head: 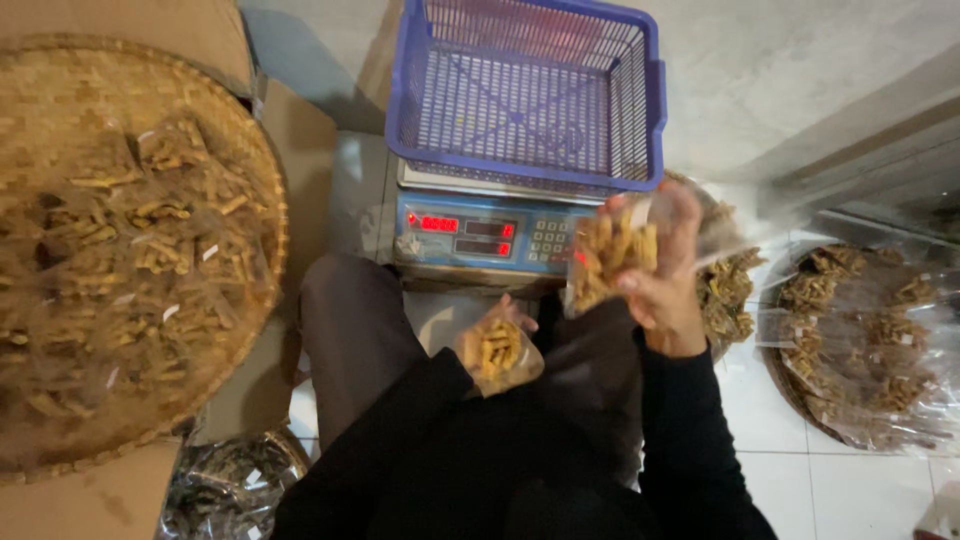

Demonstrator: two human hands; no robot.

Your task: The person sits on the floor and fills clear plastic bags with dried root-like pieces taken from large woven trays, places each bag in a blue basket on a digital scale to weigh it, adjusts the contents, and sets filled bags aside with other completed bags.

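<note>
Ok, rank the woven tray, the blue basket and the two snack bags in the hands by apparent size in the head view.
1. Woven tray
2. Blue basket
3. Right-hand bag
4. Left-hand bag

The bags look close; the right one is blurred, so their order is unsure.

Right hand (665, 270) raised, left hand (505, 335) low, fingers of both curled.

Long black sleeves down to both wrists, plain, without markings; bare left hand (497, 335) and bare right hand (668, 270); grey trousers on the knee just below the scale (480, 232); black top at the chest.
</note>
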